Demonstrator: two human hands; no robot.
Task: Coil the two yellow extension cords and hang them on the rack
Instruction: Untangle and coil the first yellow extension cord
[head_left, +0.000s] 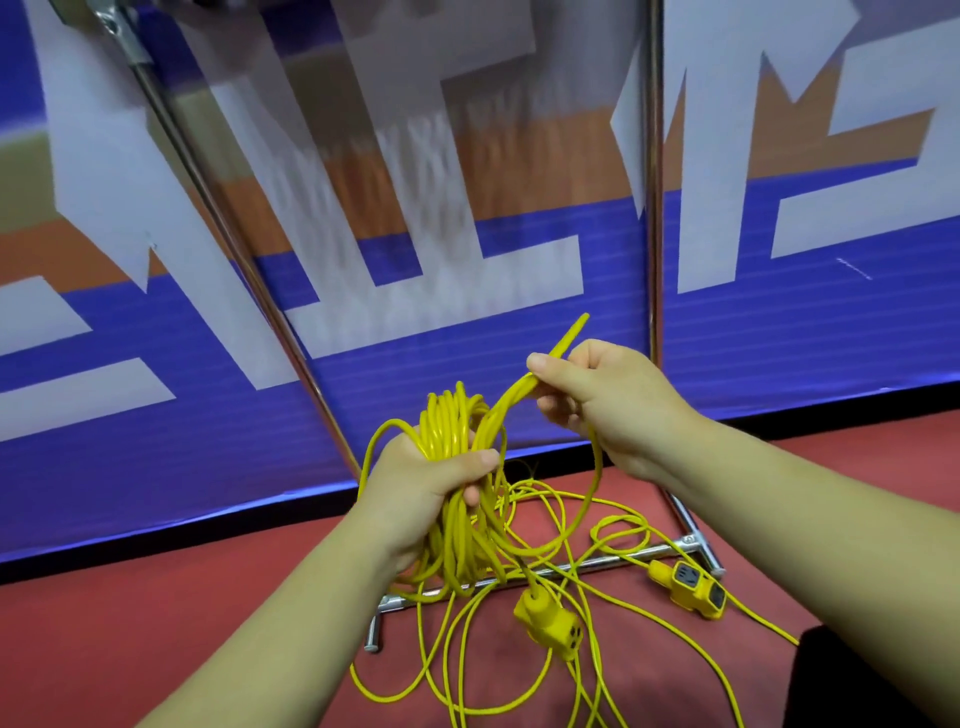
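Observation:
My left hand (426, 488) grips a bundle of coiled yellow cord (454, 421) held upright in front of me. My right hand (608, 395) pinches a doubled loop of the same cord (563, 340), which sticks up past my fingers. Loose yellow cord (519, 675) trails down in tangled loops onto the red floor. One yellow socket block (553, 626) hangs or lies below the coil, a second socket block (691, 587) lies on the floor to the right. The metal rack's poles (653, 208) rise behind my hands.
The rack's chrome base bar (597, 564) and feet lie on the red floor (156, 623) under the cords. A slanted rack pole (234, 249) runs up to the left. A blue, white and orange banner wall (467, 156) stands close behind.

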